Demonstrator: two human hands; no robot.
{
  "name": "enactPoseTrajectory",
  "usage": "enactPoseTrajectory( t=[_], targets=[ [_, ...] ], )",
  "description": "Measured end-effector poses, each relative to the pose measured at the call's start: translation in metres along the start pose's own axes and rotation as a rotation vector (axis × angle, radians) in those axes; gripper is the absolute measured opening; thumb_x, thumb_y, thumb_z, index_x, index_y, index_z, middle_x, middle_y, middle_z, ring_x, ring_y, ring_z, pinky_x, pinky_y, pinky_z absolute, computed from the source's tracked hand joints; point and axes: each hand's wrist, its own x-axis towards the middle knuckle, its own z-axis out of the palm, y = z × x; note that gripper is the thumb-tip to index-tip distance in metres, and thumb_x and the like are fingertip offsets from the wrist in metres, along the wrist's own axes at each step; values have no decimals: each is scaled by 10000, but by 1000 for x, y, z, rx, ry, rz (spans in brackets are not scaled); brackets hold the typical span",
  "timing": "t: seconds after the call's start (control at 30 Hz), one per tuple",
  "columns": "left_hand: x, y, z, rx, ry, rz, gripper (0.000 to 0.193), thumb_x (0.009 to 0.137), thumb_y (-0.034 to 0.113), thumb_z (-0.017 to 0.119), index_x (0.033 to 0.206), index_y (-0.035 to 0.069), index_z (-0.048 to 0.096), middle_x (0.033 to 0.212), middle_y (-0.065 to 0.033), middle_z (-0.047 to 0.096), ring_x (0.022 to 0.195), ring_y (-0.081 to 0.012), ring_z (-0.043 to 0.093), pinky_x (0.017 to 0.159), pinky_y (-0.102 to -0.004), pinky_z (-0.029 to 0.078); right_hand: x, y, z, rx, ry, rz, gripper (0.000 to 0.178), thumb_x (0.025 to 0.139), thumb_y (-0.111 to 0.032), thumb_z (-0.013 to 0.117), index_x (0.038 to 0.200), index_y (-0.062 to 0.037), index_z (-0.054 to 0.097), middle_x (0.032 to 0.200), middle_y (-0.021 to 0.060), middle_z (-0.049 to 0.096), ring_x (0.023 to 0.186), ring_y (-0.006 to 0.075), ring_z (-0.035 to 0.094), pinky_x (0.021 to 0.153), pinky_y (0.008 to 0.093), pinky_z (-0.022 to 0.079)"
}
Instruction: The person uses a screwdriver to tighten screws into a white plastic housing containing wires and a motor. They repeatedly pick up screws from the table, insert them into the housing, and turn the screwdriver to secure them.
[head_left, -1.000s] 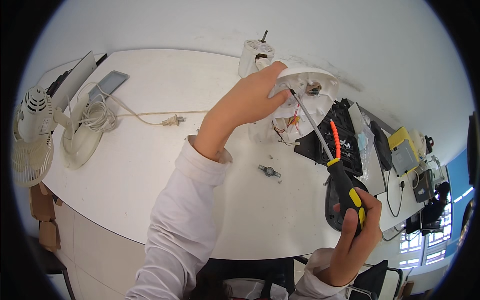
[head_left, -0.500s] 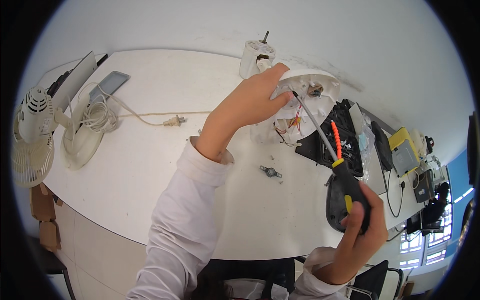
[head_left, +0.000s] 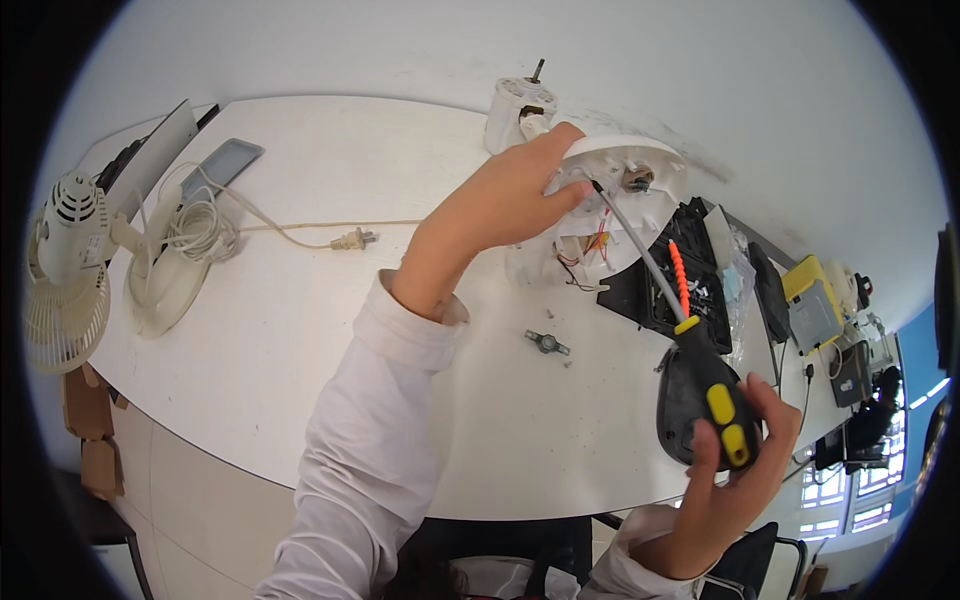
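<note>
My left hand (head_left: pixel 515 195) grips the near-left rim of a white plastic housing (head_left: pixel 650 215), tilted so its inside shows. Red and dark wires hang from its opening. In my right hand (head_left: pixel 740 490) is a long screwdriver (head_left: pixel 708 375) with a black and yellow handle, held loosely between thumb and fingers. The shaft slants up and left, and its tip sits inside the housing beside my left thumb. Whether it meets a screw is too small to tell. Behind my left hand stands a white fan motor (head_left: pixel 522 105) with a metal shaft pointing up.
A grey winged knob (head_left: pixel 547 343) and small screws lie mid-table. At right are a black tool case (head_left: pixel 685 300), an orange spiral bit (head_left: pixel 679 278) and a black oval base (head_left: pixel 683 420). A small fan (head_left: pixel 70 270), coiled cord (head_left: pixel 200 235) and plug (head_left: pixel 352 239) lie left.
The screwdriver handle has turned, so its yellow patches now show. My right fingers have loosened and spread around it. The tip stays inside the housing, and my left hand keeps its grip.
</note>
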Motion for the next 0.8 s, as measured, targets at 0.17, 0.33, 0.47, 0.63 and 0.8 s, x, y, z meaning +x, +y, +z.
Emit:
enactPoseTrajectory(
  t=[0.17, 0.33, 0.47, 0.63, 0.8],
  targets=[
    [3, -2, 4, 17, 56, 57, 373, 897, 251, 572, 1207, 92, 437, 720, -96, 537, 599, -182, 452, 564, -319, 387, 2, 1, 13, 145, 38, 241, 335, 988, -265, 401, 1166, -28, 556, 817, 55, 553, 699, 94, 508, 561, 199, 368],
    [1, -3, 0, 7, -5, -2, 378, 899, 251, 570, 1210, 86, 431, 748, -112, 561, 597, -187, 462, 564, -323, 393, -3, 1, 16, 204, 29, 109, 413, 828, -65, 593, 1227, -30, 490, 977, 122, 504, 828, 200, 518, 644, 271, 404],
    [0, -1, 2, 13, 14, 18, 381, 899, 250, 570, 1211, 86, 428, 748, -115, 560, 587, -188, 459, 557, -325, 389, -5, 4, 8, 161, -16, 2, 482, 758, 7, 649, 1209, -28, 484, 1031, 124, 478, 918, 203, 546, 616, 265, 439],
    [1, -2, 2, 22, 16, 29, 378, 898, 245, 569, 1211, 88, 427, 748, -117, 559, 580, -189, 455, 554, -327, 387, -2, -3, 7, 171, -97, 122, 307, 853, -89, 611, 1141, -2, 546, 936, 136, 517, 760, 209, 513, 612, 261, 390],
    [1, 3, -1, 41, 13, 9, 376, 897, 243, 570, 1209, 88, 427, 765, -121, 565, 596, -196, 459, 569, -329, 396, -3, 4, 13, 270, -68, 171, 344, 884, -194, 585, 1163, -2, 523, 886, 126, 527, 727, 180, 503, 604, 247, 387]
  ],
)
